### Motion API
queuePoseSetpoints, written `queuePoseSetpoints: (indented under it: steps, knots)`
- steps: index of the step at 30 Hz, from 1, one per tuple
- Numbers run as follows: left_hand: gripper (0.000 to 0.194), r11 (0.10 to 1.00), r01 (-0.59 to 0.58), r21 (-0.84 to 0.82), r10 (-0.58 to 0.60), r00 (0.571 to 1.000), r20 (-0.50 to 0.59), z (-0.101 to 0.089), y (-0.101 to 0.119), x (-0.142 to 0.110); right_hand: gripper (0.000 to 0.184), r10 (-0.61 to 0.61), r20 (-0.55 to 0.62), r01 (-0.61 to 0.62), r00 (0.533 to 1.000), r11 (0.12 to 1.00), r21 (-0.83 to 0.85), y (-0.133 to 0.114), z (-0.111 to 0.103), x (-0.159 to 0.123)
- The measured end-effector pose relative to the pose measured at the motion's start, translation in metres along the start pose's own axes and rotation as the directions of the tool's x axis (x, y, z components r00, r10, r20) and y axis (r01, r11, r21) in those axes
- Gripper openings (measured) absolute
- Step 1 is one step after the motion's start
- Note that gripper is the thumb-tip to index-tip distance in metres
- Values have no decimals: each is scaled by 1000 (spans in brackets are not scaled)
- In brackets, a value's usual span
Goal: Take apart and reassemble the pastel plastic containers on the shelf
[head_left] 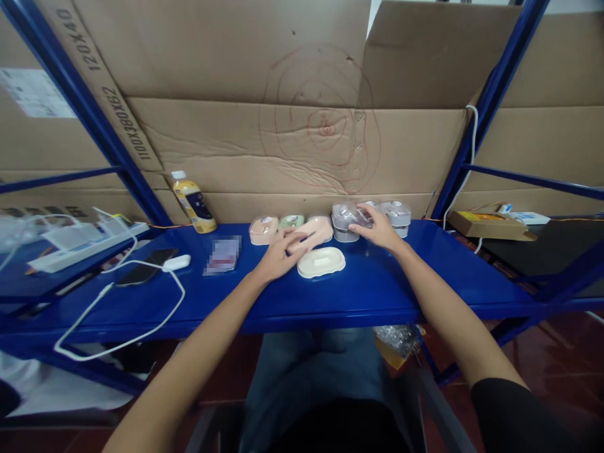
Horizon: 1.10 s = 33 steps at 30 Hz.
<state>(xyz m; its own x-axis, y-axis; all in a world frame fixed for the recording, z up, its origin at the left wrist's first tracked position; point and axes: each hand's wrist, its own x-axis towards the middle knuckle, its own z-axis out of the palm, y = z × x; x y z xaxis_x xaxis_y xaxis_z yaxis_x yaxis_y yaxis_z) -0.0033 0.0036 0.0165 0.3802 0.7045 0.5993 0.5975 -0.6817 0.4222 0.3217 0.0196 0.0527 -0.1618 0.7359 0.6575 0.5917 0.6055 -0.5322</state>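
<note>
Two hands — left hand (pixel 278 258) spread on a peach soap dish (pixel 317 230), right hand (pixel 377 229) spread over a clear plastic box (pixel 348 217)

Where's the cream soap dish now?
In the head view, the cream soap dish sits on the blue metal shelf, beside the left hand, in front of the peach soap dish.

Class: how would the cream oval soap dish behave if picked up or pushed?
The cream oval soap dish looks like thin moulded plastic, so probably light and stiff. Its low, flat shape should resist tipping or rolling. On the glossy blue shelf, a push would likely slide it easily.
</note>
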Motion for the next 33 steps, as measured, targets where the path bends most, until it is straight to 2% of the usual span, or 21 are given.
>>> queuePoseSetpoints:
  steps: [3,6,10,15,21,24,28,33]
  knots:
    - [48,997,-72,-19,74,981,178,1,10,-5,80,-66,53,63,996,996,61,-3,1,-1]
    - [64,999,-47,-15,49,959,278,7,16,-8,83,-158,215,136,964,984,113,-8,9,-3]
    - [98,999,15,-50,-2,964,264,16,15,-8,84,-221,405,193,887,975,109,-19,27,-7]
    - [118,985,65,-162,-19,962,272,25,20,-10,85,-259,471,249,843,965,87,-29,43,-11]
    - [121,979,75,-187,-26,968,251,34,23,-11,87,-253,553,274,794,961,45,-29,48,-11]
    - [114,977,38,-212,23,961,274,33,21,-9,91,-216,596,260,774,966,12,-28,49,-12]
    - [100,984,-18,-176,65,961,268,31,19,-8,88,-208,585,257,784,967,-1,-26,51,-17]
    - [101,990,-24,-139,60,963,263,32,17,-9,84,-239,525,272,817,962,15,-26,50,-25]
